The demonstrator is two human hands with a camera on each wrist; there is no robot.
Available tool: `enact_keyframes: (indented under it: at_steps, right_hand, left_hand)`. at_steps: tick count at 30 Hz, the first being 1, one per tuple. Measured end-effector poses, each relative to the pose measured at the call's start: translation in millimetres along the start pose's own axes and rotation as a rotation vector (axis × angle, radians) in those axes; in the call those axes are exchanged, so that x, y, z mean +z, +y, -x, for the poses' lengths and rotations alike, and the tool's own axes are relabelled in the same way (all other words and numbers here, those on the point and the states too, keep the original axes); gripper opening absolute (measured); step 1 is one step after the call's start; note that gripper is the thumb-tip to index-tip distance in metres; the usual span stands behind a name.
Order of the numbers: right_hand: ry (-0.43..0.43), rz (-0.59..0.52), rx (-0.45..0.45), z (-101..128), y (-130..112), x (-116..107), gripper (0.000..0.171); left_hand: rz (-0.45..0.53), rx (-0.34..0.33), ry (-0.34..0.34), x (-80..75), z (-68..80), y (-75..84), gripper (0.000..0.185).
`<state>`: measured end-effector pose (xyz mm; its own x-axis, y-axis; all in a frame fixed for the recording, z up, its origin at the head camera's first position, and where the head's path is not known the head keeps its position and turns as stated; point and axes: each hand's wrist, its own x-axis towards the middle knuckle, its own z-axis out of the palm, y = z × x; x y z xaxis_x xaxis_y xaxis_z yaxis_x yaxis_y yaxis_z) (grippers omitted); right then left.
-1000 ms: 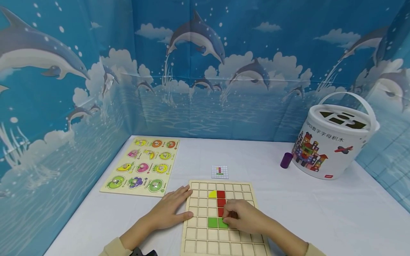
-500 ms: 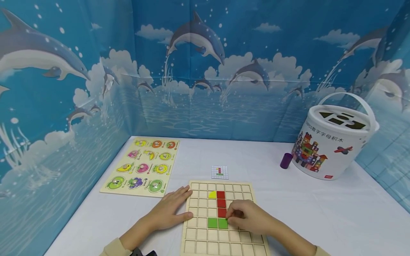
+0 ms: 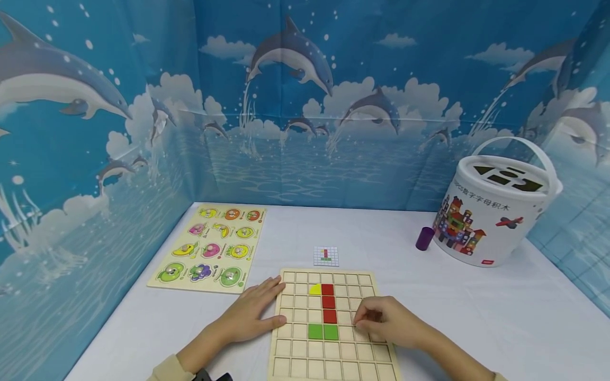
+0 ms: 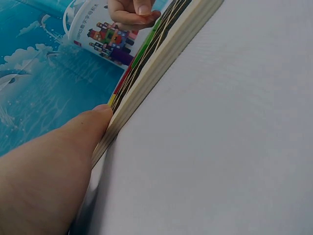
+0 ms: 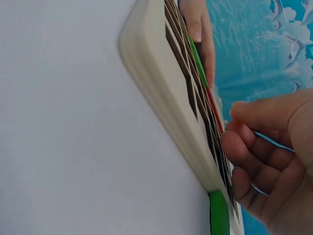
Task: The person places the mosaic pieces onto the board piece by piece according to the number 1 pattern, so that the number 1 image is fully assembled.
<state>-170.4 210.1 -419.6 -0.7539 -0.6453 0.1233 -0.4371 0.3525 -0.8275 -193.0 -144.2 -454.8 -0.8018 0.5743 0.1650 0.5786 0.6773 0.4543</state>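
Note:
A wooden grid board (image 3: 315,366) lies before me. Set in its cells are a yellow rounded tile (image 3: 315,289), a column of red tiles (image 3: 328,302) and two green tiles (image 3: 331,332). My left hand (image 3: 252,315) rests at the board's left side, its thumb and fingertips touching the edge. Over the right-hand cells hovers my right hand (image 3: 388,320), its fingers loosely curled. In the right wrist view I see nothing between the right thumb and fingertips (image 5: 234,147). A green piece (image 5: 219,213) shows beside the board's edge there; the right hand hides that spot in the head view.
Behind the board lies a small pattern card (image 3: 326,256) with a matching coloured design. A fruit knob puzzle (image 3: 214,248) is at the left. At the back right stand a white lidded bucket (image 3: 495,211) and a purple cylinder (image 3: 424,238). Dolphin-print curtains (image 3: 305,159) surround the white table.
My right hand has moved right, off the right green tile, which now shows fully along with the lowest red tile. The left hand stays in place.

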Motion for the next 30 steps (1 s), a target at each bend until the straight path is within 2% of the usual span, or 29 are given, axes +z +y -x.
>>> enact_keyframes:
  at_steps: [12, 19, 30]
  right_hand:
    - [0.056, 0.062, 0.045, 19, 8, -18, 0.005]
    - [0.07, 0.037, 0.07, 30, 14, -28, 0.004]
    - [0.075, 0.069, 0.195, 43, 23, -41, 0.005]
  left_hand:
    - [0.002, 0.001, 0.0, 0.7, -0.4, -0.5, 0.075]
    - [0.001, -0.003, -0.007, 0.4, -1.2, -0.1, 0.076]
    - [0.009, 0.002, -0.009, -0.7, -0.5, 1.4, 0.074]
